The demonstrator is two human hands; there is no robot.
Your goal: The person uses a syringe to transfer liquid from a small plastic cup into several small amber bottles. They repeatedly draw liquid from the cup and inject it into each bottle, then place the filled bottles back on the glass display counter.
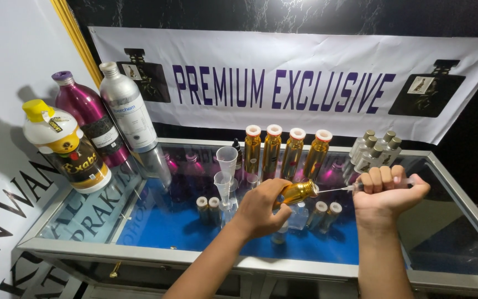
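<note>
My left hand (261,207) grips a small amber glass bottle (299,192), tilted so its mouth faces right. My right hand (385,194) is a fist around a clear syringe (355,187), whose thin needle reaches into the bottle's mouth. Both hands hover above the glass counter top (156,221). Behind them stands a row of several tall amber bottles with white and orange caps (283,149).
Three large canisters, one white and yellow (65,147), one magenta (89,119) and one silver (125,108), stand at the back left. Two clear measuring cups (225,171) sit mid-counter, with small capped vials (208,209) and a cluster of clear spray bottles (374,148) at the back right. A white banner hangs behind.
</note>
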